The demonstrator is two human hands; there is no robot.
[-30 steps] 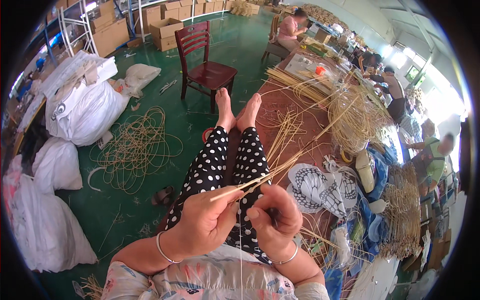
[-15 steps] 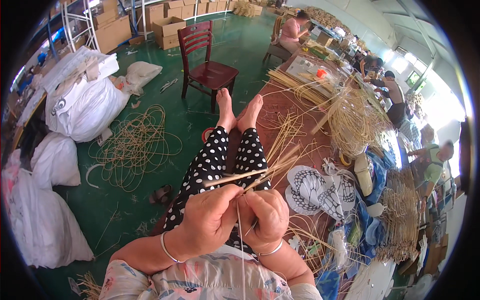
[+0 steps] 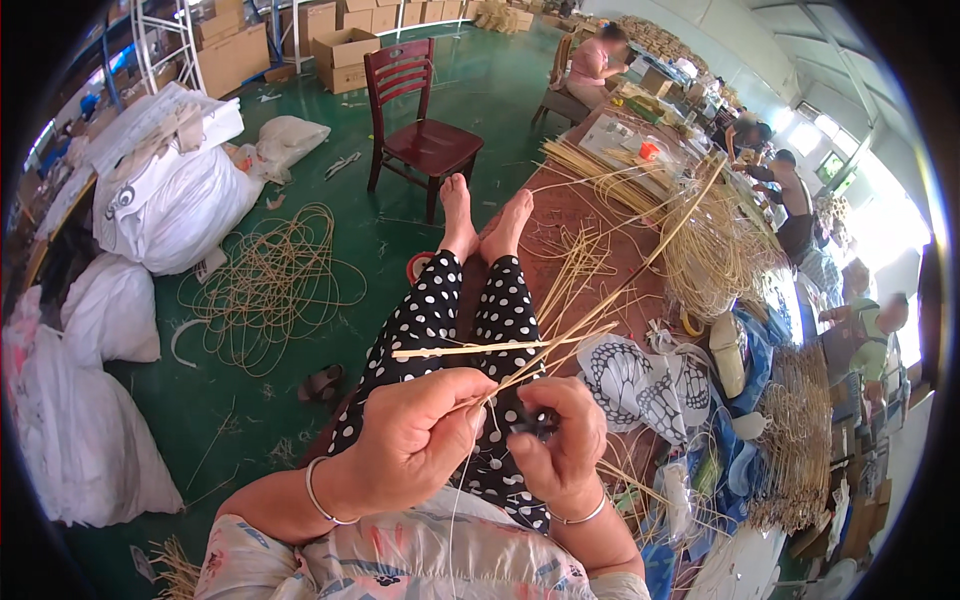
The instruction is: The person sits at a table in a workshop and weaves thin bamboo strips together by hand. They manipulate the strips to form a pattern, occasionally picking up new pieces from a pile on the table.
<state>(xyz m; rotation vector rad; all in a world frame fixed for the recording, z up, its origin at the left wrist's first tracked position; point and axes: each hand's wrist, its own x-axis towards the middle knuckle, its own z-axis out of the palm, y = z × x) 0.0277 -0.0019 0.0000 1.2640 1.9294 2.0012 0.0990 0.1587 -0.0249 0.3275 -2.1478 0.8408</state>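
Above the polka-dot trousers [image 3: 407, 322], I observe the left hand [image 3: 420, 435] pinching a bundle of straw-coloured sticks [image 3: 521, 374] between thumb and forefinger. A pale thread [image 3: 461, 480] hangs below. The right hand [image 3: 565, 440] is curled just beside; I cannot tell whether it grips anything.

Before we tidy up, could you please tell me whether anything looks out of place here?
The tangle of tan strands looks untidy, lying loose on the green floor left of the legs; a single dark sandal sits nearby, unworn.
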